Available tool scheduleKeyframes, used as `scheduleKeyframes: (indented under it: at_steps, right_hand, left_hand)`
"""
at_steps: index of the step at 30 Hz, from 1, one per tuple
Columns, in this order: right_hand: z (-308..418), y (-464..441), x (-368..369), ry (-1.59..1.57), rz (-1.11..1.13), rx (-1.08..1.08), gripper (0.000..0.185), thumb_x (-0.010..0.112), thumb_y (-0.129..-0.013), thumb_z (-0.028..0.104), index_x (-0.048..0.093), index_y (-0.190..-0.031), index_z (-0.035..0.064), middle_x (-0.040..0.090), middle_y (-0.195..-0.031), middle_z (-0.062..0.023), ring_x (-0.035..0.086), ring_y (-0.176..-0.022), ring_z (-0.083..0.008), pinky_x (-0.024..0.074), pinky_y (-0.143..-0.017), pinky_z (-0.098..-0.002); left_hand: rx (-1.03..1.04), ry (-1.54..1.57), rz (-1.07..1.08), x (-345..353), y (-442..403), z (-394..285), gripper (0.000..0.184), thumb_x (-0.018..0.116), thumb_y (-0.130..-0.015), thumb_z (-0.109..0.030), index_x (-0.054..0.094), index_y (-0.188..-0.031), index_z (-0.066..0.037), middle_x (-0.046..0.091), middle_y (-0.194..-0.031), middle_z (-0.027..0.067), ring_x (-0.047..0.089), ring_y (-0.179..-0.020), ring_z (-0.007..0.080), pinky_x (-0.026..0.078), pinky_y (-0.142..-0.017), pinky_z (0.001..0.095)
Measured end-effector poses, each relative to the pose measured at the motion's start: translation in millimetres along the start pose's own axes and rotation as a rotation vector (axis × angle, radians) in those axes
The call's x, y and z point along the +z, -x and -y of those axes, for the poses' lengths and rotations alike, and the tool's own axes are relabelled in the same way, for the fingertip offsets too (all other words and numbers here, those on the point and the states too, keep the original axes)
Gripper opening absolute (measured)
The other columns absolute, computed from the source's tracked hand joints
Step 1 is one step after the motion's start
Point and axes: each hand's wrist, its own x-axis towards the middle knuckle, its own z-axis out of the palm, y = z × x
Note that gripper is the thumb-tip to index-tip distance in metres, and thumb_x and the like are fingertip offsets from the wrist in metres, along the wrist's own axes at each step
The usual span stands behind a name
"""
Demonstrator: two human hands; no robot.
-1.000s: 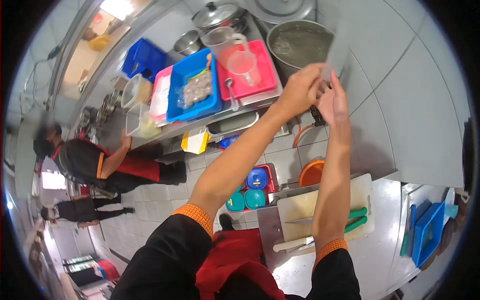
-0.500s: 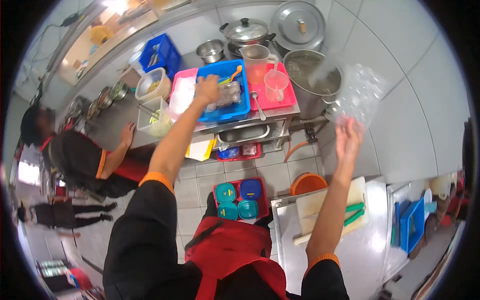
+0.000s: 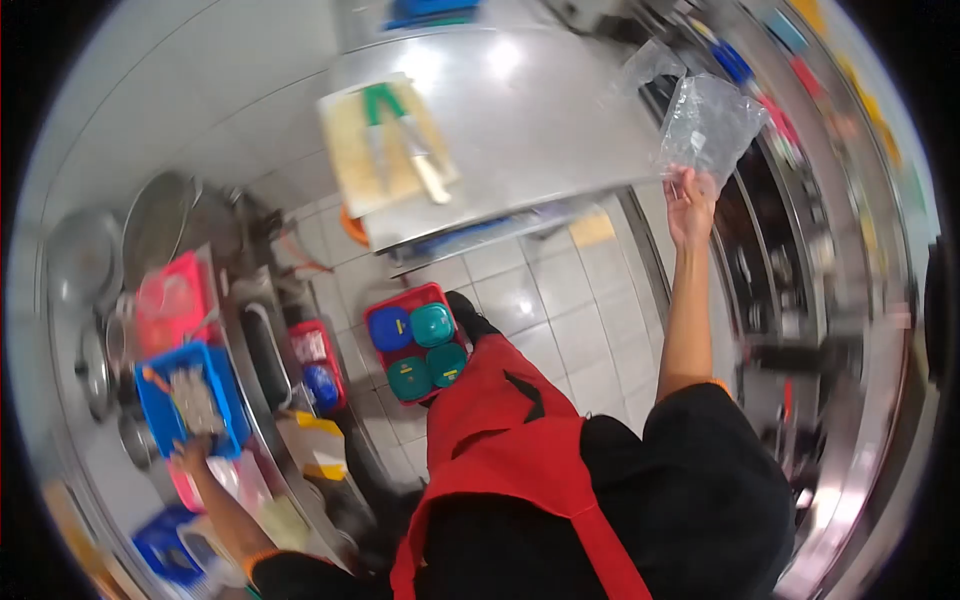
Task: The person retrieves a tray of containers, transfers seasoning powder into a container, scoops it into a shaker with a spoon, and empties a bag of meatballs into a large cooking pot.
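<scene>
My left hand (image 3: pixel 192 454) is at the near edge of a blue tray (image 3: pixel 232 398), beside a clear pack of pale, lumpy items (image 3: pixel 197 400); blur hides how its fingers lie. An orange-handled utensil (image 3: pixel 155 379) rests in the same tray. Out to the right, my right hand (image 3: pixel 691 205) pinches the bottom of a thin, clear plastic bag (image 3: pixel 705 125), which stands up above the fingers. A cutting board (image 3: pixel 350 150) on the steel table (image 3: pixel 530 120) carries green-handled tools (image 3: pixel 383 100) and a white-handled knife (image 3: pixel 430 180).
A red crate (image 3: pixel 408 292) with blue and teal lidded boxes stands on the floor near my feet. On the left are a pink tray (image 3: pixel 190 275), a large pot (image 3: pixel 155 225) and a blue basket (image 3: pixel 165 545). Shelving (image 3: pixel 790 240) runs along the right side.
The view has swung from the counter towards the steel table. My left hand left the right hand and reached the blue tray. My right hand has carried the bag away from the pot.
</scene>
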Motion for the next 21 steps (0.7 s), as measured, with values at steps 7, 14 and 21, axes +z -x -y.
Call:
scheduleKeyframes:
  at_steps: [7, 14, 21]
  right_hand:
    - [26, 125, -147, 0.313, -0.668, -0.081, 0.024, 0.064, -0.083, 0.003, 0.046, -0.098, 0.0072, 0.060, -0.092, -0.0095, 0.063, -0.089, -0.0266, 0.0521, -0.072, -0.0376]
    - [-9, 174, -195, 0.316, -0.702, 0.089, 0.032, 0.065, -0.083, 0.006, 0.045, -0.108, 0.0075, 0.059, -0.099, -0.0086, 0.061, -0.089, -0.0214, 0.0508, -0.073, -0.0376]
    - [-93, 58, -71, 0.183, -0.308, 0.352, 0.022, 0.067, -0.085, 0.014, 0.051, -0.099, 0.0097, 0.061, -0.099, -0.0052, 0.057, -0.092, -0.0194, 0.0458, -0.080, -0.0355]
  left_hand:
    - [-0.246, 0.113, -0.149, -77, 133, -61, 0.060, 0.042, -0.082, -0.051, 0.049, -0.133, -0.019, 0.013, -0.154, 0.0038, 0.010, -0.140, 0.0332, -0.003, -0.103, 0.0675]
    - [-0.234, 0.261, -0.384, -65, 113, -24, 0.048, 0.045, -0.083, -0.042, 0.053, -0.125, -0.020, 0.044, -0.133, 0.0165, 0.038, -0.124, 0.0423, 0.028, -0.102, 0.0543]
    - [-0.157, 0.886, -1.046, -59, 87, 6, 0.040, 0.043, -0.085, -0.028, 0.050, -0.117, -0.004, 0.059, -0.110, 0.0253, 0.056, -0.100, 0.0459, 0.044, -0.086, 0.0492]
